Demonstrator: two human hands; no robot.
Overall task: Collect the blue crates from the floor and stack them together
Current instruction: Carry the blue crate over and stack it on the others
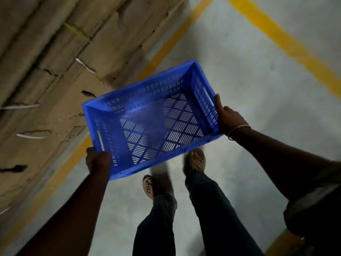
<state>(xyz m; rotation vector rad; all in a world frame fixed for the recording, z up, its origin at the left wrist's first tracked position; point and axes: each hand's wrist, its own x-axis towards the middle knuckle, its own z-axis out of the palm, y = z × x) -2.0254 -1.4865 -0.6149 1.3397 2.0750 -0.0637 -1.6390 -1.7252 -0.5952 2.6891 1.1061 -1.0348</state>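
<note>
One rectangular blue plastic crate (147,117) is held in the air above the floor, tilted, open side up and empty. Its walls are rigid moulded plastic pierced with rows of short vertical slots, its bottom is a lattice of slotted panels laid in a diagonal pattern, and each short end has one long handle slot.

The left hand (97,160) grips the near-left short end just below its handle slot, fingers curled round the rim. The right hand (228,117) grips the opposite short end from outside, thumb lying up along the rim, the fingers hidden behind the wall. A thin metal bangle (238,131) circles the right wrist.

Below the crate are two legs in dark trousers and two feet in open sandals (195,159), standing on a smooth pale grey concrete floor (258,89) marked with two painted yellow lines (287,45).

To the left rises a stack of rough brown corrugated cardboard (46,71), creased and torn at the edges, bound with several white plastic straps (85,66).
</note>
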